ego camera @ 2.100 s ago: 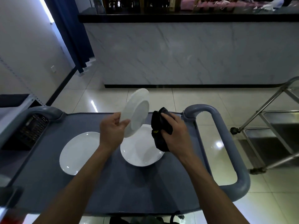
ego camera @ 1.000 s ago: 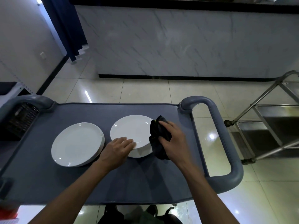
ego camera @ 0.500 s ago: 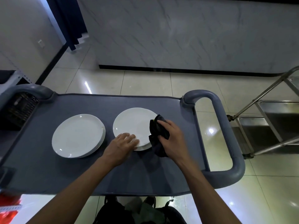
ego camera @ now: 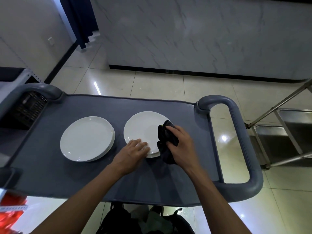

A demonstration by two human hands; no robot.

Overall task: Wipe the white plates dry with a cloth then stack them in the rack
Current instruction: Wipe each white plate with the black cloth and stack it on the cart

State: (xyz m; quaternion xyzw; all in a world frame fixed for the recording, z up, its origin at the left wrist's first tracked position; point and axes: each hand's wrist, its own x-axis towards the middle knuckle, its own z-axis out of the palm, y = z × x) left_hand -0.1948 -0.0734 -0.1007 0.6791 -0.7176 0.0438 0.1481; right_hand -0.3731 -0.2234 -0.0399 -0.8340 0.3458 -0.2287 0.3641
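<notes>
Clutching a dark cloth (ego camera: 166, 142) in a tight grip, the right hand (ego camera: 181, 147) meets the plate (ego camera: 143, 129); left hand (ego camera: 133, 152) rests flat-fingered on its rim.

Two stacks of white plates lie flat on the grey cart top: left stack (ego camera: 87, 138) mid-surface, right stack (ego camera: 143, 130) toward the handle end, black cloth (ego camera: 166, 144) bunched over its right rim.
</notes>
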